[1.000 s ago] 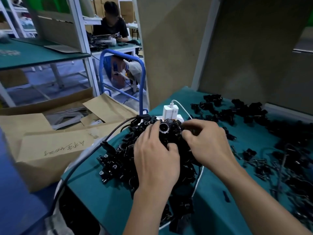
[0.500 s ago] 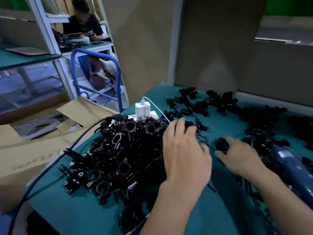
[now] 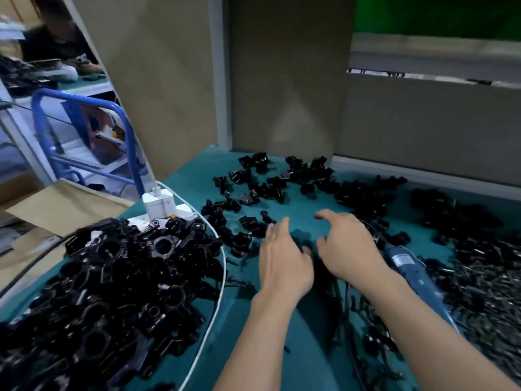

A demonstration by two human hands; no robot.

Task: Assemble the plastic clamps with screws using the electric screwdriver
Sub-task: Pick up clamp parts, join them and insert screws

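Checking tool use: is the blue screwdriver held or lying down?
Lying down: the screwdriver rests on the table beside the right hand, which does not grip it.

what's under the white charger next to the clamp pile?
A white power strip; the charger is plugged into it. Only a bit of the strip shows. The rest is buried under the pile of black clamps, so its other sockets can't be seen.

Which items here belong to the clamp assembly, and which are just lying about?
Job: pile of black clamps, loose clamp parts, heap of screws, blue electric screwdriver.
Lying about: white charger, white cable, cardboard, blue trolley frame.
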